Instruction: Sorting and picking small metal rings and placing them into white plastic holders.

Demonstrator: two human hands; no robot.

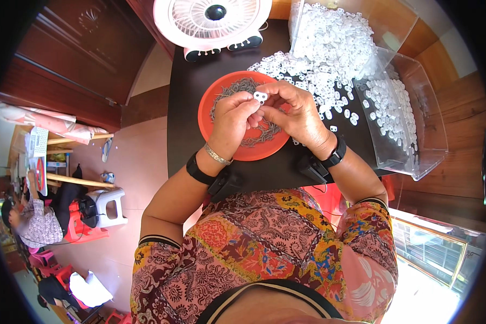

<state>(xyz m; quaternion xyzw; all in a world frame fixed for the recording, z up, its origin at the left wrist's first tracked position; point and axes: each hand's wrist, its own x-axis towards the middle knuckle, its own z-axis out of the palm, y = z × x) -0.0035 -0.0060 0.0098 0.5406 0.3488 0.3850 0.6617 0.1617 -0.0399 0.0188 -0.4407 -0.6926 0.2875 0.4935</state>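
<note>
A small white plastic piece with two dark holes (pixel 260 96) sits at the fingertips of both hands, above an orange-red plastic bowl (pixel 206 120). My left hand (pixel 233 120) pinches it from the left, thumb uppermost. From the right, my right hand (pixel 297 112) is closed with its index finger against the piece's top edge and its thumb just below. Whether a smaller part is between the right fingers cannot be made out. Under my hands, the bowl holds a heap of thin grey screws or nails (pixel 242 86).
Many similar white pieces (pixel 329 86) spill over the dark table (pixel 186 102) from a clear plastic bin (pixel 405 27). Another clear bin (pixel 440 140) with more stands at the right. A white fan (pixel 170 19) is at the far edge. Other people (pixel 40 224) sit at the left.
</note>
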